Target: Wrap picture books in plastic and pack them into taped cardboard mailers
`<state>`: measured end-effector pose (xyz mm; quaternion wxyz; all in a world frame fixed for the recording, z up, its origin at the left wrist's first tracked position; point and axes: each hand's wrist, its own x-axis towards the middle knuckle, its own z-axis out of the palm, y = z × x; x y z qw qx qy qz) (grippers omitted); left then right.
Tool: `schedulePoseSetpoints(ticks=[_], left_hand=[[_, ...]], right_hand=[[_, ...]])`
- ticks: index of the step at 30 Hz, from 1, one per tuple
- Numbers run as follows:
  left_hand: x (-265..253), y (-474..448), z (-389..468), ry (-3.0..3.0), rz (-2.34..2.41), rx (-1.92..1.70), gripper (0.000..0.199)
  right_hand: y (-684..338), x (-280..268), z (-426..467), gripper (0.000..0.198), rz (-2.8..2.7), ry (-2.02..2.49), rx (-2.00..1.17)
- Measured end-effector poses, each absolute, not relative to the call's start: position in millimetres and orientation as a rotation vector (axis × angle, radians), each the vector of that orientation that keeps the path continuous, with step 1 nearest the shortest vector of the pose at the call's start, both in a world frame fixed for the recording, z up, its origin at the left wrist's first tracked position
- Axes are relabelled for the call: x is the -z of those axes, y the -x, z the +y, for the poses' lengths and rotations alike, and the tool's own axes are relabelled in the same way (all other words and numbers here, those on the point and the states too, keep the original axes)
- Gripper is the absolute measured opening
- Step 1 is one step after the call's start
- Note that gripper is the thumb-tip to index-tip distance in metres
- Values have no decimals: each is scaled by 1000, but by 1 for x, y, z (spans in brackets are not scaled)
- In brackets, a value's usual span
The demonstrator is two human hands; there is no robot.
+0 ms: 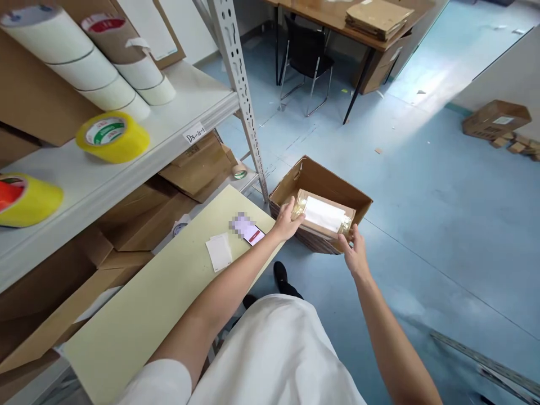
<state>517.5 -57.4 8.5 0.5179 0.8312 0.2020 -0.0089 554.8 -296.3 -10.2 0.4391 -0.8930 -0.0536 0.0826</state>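
A small taped cardboard box with a white label on top is held between my two hands. My left hand grips its left end, and my right hand has its fingers on the right end. Clear tape shines at both ends of it. The small box is over the opening of a larger open carton on the floor; whether it touches that carton's inside is hidden. A phone with a lit screen lies on the pale table near my left forearm, beside white paper slips.
A narrow pale table stands at my left. Above it a metal shelf bears yellow tape rolls and white label rolls. Behind are a black chair, a wooden desk and a cardboard box.
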Motion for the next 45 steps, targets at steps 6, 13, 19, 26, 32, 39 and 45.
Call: schedulePoseSetpoints(ticks=[6, 13, 19, 26, 32, 39, 45], left_hand=[[-7, -478, -63, -1770, 351, -59, 77], [-8, -330, -28, -1604, 685, -92, 51], [-9, -156, -31, -1483, 1056, -408, 38], [1, -2, -73, -1187, 1505, -812, 33], [2, 58, -128, -978, 1823, -919, 33], [-7, 54, -179, -1007, 2127, -908, 33], [-25, 33, -231, -856, 2333, -878, 33]], right_hand=[[-539, -4, -283, 79, -151, 1979, -248], [-474, -3, -247, 61, -377, 1999, -416], [-384, 6, -181, 41, -986, 1925, -816], [-257, -8, -81, 33, -2114, 1601, -917], [-161, -26, -27, 34, -2827, 1181, -810], [-100, -19, -6, 36, -3149, 587, -840], [-75, 4, -3, 37, -3313, 111, -844]])
